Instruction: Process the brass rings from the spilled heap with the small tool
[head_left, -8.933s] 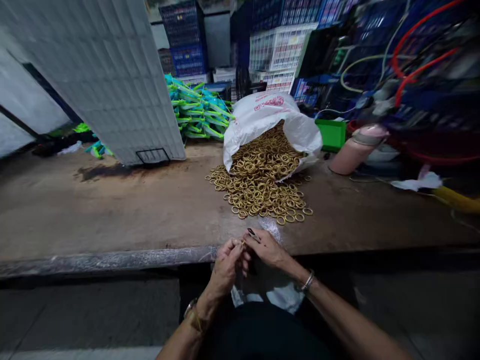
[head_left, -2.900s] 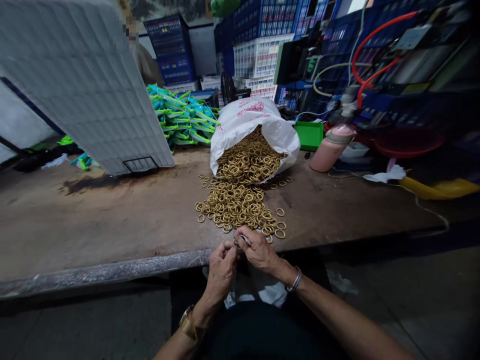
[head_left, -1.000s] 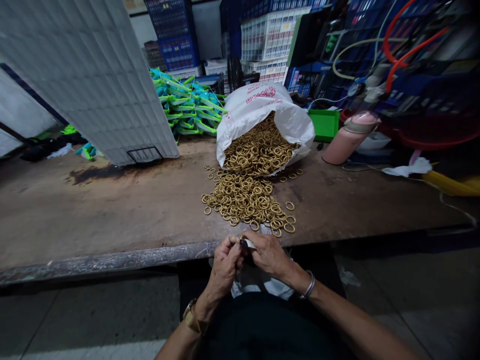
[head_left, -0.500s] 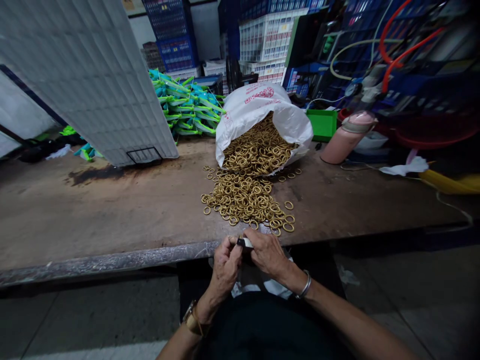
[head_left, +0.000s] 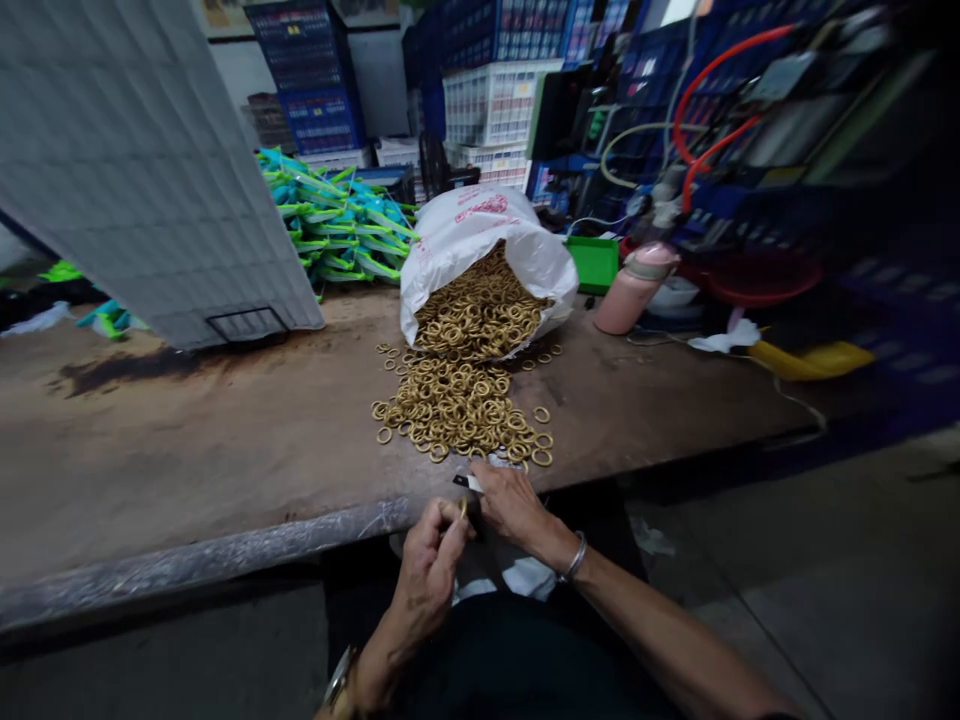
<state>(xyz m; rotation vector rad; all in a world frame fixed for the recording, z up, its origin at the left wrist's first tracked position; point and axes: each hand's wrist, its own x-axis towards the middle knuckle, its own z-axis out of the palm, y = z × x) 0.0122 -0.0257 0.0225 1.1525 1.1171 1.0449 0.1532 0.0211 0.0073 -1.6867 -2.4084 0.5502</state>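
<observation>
Near the table's front edge, my left hand point(head_left: 429, 560) is closed, pinching one brass-coloured ring point(head_left: 463, 508) between thumb and fingers. My right hand point(head_left: 517, 512), just beside it, grips a small tool point(head_left: 468, 483) with a flat black tip and a white body; its exact kind is unclear. The tip points left, above the ring and apart from it. Right beyond both hands lies a loose heap of rings point(head_left: 457, 405). It spills from the mouth of a white sack point(head_left: 480, 215) lying on its side with red print on it.
A grey-white ribbed panel point(head_left: 150, 180) stands at the left of the wooden table point(head_left: 225, 440). Bright green and teal pieces point(head_left: 345, 225) are piled behind it. To the right are a green tray point(head_left: 592, 264), a pink bottle point(head_left: 634, 290) and red hoses point(head_left: 705, 90). Crates point(head_left: 491, 105) fill the back.
My left hand has drawn down and away from the tool, and the ring now shows in its fingers. The tool stays in my right hand. The view has swung to the right.
</observation>
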